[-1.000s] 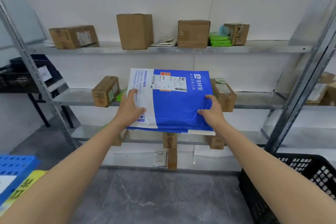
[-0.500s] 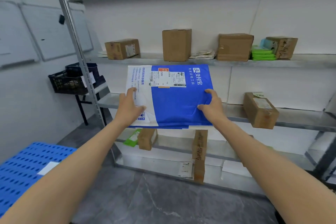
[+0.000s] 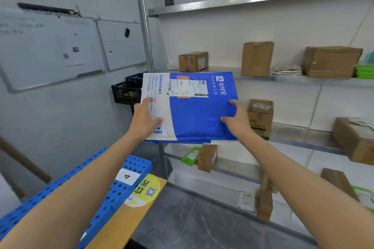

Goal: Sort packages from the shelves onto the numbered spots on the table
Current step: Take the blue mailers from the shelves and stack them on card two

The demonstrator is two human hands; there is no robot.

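I hold a flat blue and white mailer (image 3: 199,115) with a shipping label out in front of me, in the air before the metal shelves (image 3: 303,133). My left hand (image 3: 144,120) grips its white left edge, thumb on top. My right hand (image 3: 235,120) grips its blue right edge, thumb on top too. At the lower left lies a blue perforated board (image 3: 113,194) on the table, carrying a white label marked 4 (image 3: 127,176).
Brown cardboard boxes (image 3: 256,58) and green packets (image 3: 365,70) sit on the shelf levels at right. A black crate (image 3: 126,92) stands behind the shelf post. Whiteboards (image 3: 50,48) hang on the left wall. A yellow sign (image 3: 145,190) lies by the blue board.
My view has swung left, so the shelves slid to the right and the blue board with the 4 label came into view. Both hands keep the same grip on the mailer.
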